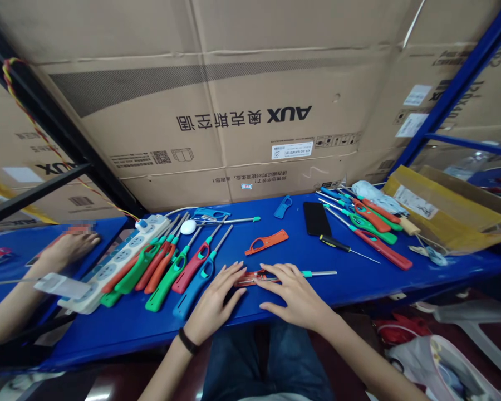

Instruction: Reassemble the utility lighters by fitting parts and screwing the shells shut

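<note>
The open left hand (215, 298) and right hand (292, 292) rested on a light, stiff plastic lighter (250, 278), best pinched from both edges.

Blue shelf (121, 340), strewn utility lighters (167, 287) (some orange)

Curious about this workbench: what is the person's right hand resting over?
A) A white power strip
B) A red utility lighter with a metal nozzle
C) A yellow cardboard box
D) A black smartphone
B. The right hand lies over a red utility lighter, and its metal nozzle sticks out to the right.
</note>
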The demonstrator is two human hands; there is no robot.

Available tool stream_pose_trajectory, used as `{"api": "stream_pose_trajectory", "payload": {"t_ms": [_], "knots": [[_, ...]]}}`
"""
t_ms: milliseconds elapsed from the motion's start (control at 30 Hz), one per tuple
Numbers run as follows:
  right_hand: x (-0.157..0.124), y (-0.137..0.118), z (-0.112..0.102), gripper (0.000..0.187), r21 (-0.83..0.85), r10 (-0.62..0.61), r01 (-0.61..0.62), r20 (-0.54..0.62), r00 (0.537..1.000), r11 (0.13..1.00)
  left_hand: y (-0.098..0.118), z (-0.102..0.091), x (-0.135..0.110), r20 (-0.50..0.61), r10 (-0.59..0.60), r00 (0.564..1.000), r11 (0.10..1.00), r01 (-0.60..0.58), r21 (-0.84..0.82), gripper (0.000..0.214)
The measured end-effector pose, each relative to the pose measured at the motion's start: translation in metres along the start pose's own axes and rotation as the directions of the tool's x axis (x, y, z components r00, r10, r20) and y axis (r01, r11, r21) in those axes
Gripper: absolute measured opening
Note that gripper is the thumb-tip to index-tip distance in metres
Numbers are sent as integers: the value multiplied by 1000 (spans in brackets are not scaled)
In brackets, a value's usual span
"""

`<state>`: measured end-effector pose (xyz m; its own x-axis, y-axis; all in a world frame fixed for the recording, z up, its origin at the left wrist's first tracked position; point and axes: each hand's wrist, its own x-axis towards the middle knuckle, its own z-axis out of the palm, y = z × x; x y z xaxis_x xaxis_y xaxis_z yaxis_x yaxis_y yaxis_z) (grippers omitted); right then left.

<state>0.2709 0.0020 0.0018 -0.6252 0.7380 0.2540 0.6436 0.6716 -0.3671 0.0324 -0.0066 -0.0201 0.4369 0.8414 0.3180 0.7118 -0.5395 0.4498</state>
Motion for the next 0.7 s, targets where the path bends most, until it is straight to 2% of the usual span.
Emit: {"api": "stream_pose_trajectory", "payload": {"t_ms": [167, 233, 300, 467, 700], "knots": [[-7, -4, 7, 42, -49, -55, 52, -47, 997, 997, 10, 1, -2, 149, 23, 989, 997, -34, 75, 51], [-8, -2, 8, 46, -44, -62, 58, -103, 993, 997, 9, -2, 2, 143, 21, 990, 995, -35, 95, 49], [-9, 2, 8, 46, -38, -45, 39, -190, 981, 999, 2, -7, 12, 87, 1, 996, 992, -12, 126, 44], [-12, 16, 16, 39, -18, -6, -1, -371, 929, 1000, -36, -27, 53, -44, -136, 990, 945, 143, 293, 33], [-12, 18, 22, 36, 12, -2, 8, -454, 891, 1000, -100, -63, 119, -132, -319, 939, 830, 344, 438, 32]]}}
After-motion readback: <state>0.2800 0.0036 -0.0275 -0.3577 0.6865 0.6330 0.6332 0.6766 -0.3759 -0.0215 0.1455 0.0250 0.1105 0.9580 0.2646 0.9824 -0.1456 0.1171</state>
